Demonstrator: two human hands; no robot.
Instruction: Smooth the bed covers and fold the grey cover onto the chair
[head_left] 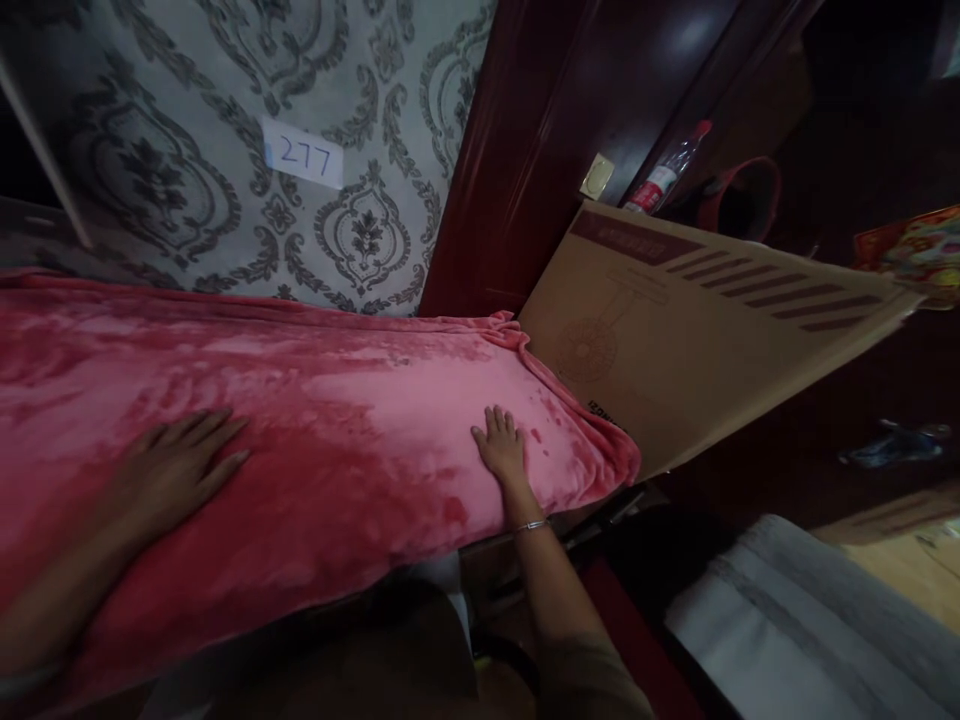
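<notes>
A pink-red plush blanket (315, 500) covers a long flat surface from the left edge to the middle of the head view. My left hand (169, 465) lies flat on it with the fingers stretched out. Farther right, my right hand (501, 445) rests palm down near the blanket's right end, its fingers slightly spread. Neither hand grips anything. Darker and lighter patches show in the plush around both hands. Along the back and at the right corner the blanket's edge is bunched into folds.
A large cardboard box (637, 320) stands against the blanket's right end. Behind it are a plastic bottle (664, 180) and a dark red wooden panel (517, 150). A paper label (303, 153) reading 277 is on the patterned wall. Grey cloth (795, 620) lies lower right.
</notes>
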